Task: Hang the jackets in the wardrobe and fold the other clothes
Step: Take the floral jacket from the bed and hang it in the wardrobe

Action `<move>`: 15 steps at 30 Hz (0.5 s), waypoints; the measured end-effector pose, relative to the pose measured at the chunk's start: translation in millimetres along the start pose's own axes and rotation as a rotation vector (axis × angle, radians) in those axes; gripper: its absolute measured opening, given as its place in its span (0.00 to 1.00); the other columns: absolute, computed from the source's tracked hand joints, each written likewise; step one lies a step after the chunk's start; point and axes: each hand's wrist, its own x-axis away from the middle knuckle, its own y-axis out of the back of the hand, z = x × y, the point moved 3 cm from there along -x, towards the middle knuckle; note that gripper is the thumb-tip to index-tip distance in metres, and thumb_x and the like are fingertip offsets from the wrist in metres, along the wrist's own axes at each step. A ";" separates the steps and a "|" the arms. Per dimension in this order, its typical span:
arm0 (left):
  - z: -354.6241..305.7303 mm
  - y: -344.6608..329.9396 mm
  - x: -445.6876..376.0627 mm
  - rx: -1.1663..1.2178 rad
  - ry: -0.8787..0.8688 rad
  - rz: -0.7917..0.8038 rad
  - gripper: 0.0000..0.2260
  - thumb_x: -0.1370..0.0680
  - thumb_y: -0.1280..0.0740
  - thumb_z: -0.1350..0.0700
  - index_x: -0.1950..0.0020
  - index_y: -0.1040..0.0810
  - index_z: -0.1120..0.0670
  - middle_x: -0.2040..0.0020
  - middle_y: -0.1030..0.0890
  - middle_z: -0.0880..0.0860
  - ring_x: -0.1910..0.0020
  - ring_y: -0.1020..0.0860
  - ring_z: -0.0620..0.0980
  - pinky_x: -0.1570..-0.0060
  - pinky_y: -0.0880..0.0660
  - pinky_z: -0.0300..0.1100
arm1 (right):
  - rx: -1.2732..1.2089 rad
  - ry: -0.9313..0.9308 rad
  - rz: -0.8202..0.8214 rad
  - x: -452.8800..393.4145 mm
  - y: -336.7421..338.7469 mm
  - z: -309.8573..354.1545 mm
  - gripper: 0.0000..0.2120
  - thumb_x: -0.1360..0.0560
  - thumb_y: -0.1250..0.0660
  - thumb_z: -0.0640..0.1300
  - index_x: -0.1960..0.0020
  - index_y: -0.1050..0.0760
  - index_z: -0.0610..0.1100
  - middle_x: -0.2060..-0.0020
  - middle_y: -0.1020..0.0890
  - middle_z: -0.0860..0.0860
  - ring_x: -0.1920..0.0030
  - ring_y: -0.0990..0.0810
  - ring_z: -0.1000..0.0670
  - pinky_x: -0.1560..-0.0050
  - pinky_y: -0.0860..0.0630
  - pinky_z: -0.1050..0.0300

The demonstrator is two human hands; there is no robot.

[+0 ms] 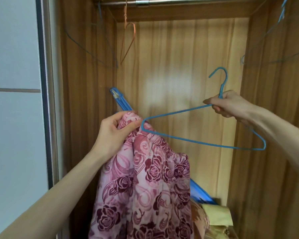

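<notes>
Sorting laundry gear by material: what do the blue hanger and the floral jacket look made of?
Hanger: probably metal wire in a matte blue coating, judging by its thin, bent, uniform rod. Jacket: soft, padded-looking printed fabric, puffy and creased; fibre unclear.

Both bare forearms reach forward and upward. The left hand, entering from seven o'clock, is raised with fingers curled and thumb pressed, bunching fabric in its grip. The right hand, entering from four o'clock, is held higher, at two o'clock from the left, fingers pinched closed around a thin wire.
</notes>
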 end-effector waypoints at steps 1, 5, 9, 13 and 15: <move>-0.6 1.4 1.3 0.009 -0.002 0.002 0.14 0.23 0.25 0.59 0.38 0.16 0.59 0.47 0.12 0.57 0.45 0.14 0.57 0.40 0.18 0.56 | -0.018 -0.002 -0.025 -0.9 2.7 1.6 0.16 0.21 0.32 0.43 0.66 0.27 0.39 0.70 0.35 0.46 0.72 0.43 0.50 0.75 0.45 0.62; -4.1 7.6 6.9 0.008 -0.010 0.017 0.14 0.22 0.25 0.58 0.37 0.17 0.58 0.45 0.12 0.56 0.43 0.14 0.57 0.37 0.19 0.57 | -0.078 0.009 -0.025 -3.3 9.1 7.0 0.14 0.25 0.29 0.49 0.60 0.25 0.38 0.70 0.38 0.47 0.72 0.43 0.50 0.76 0.45 0.62; -6.8 13.0 11.5 -0.003 -0.008 0.024 0.13 0.21 0.26 0.57 0.37 0.16 0.57 0.46 0.12 0.57 0.44 0.14 0.57 0.39 0.19 0.60 | -0.004 -0.004 0.079 -3.1 2.9 13.0 0.17 0.23 0.29 0.48 0.64 0.29 0.39 0.72 0.39 0.48 0.73 0.45 0.51 0.76 0.45 0.63; -8.1 14.6 17.4 -0.003 0.005 0.040 0.12 0.21 0.26 0.57 0.38 0.16 0.57 0.47 0.12 0.56 0.45 0.14 0.56 0.42 0.17 0.54 | 0.043 -0.007 0.108 -0.4 6.8 20.4 0.22 0.20 0.31 0.46 0.70 0.33 0.44 0.75 0.40 0.49 0.75 0.45 0.51 0.75 0.46 0.61; -8.2 14.4 20.3 -0.003 0.007 0.043 0.11 0.21 0.26 0.58 0.39 0.16 0.57 0.47 0.12 0.56 0.46 0.14 0.56 0.43 0.16 0.51 | 0.065 -0.018 0.116 2.1 9.1 25.3 0.24 0.20 0.31 0.45 0.72 0.34 0.45 0.76 0.40 0.50 0.75 0.45 0.51 0.77 0.45 0.63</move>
